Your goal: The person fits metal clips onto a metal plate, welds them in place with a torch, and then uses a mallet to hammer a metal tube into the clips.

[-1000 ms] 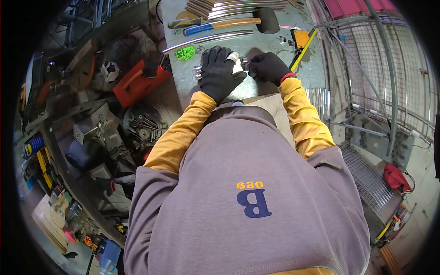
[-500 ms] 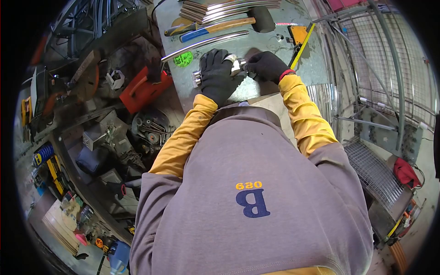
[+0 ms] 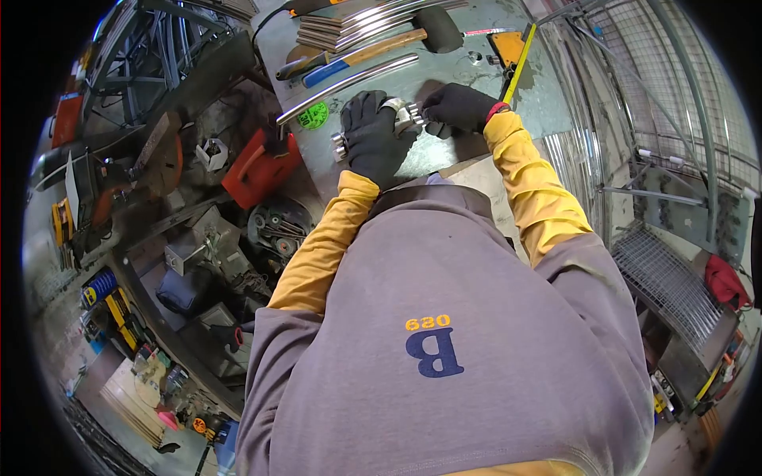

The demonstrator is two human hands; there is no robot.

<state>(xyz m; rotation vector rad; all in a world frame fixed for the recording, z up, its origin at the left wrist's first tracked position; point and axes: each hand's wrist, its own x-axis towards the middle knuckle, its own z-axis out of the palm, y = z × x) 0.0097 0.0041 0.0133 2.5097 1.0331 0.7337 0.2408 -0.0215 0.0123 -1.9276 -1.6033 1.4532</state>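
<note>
A short shiny metal tube (image 3: 373, 127) is gripped in the gloved left hand (image 3: 371, 136) above the grey workbench (image 3: 444, 155); its right end is pinched by the gloved right hand (image 3: 459, 107) (fingers closed). A rubber mallet (image 3: 381, 44) lies beyond, beside curved metal bars (image 3: 349, 83).

1. The left hand (image 3: 371, 136) covers most of the short metal tube (image 3: 343, 143), so only its ends show
2. What the right hand (image 3: 456, 107) pinches is too small to tell
3. The bundle of curved metal strips (image 3: 373, 16) on the tabletop (image 3: 548, 103) is cut off by the top edge
</note>
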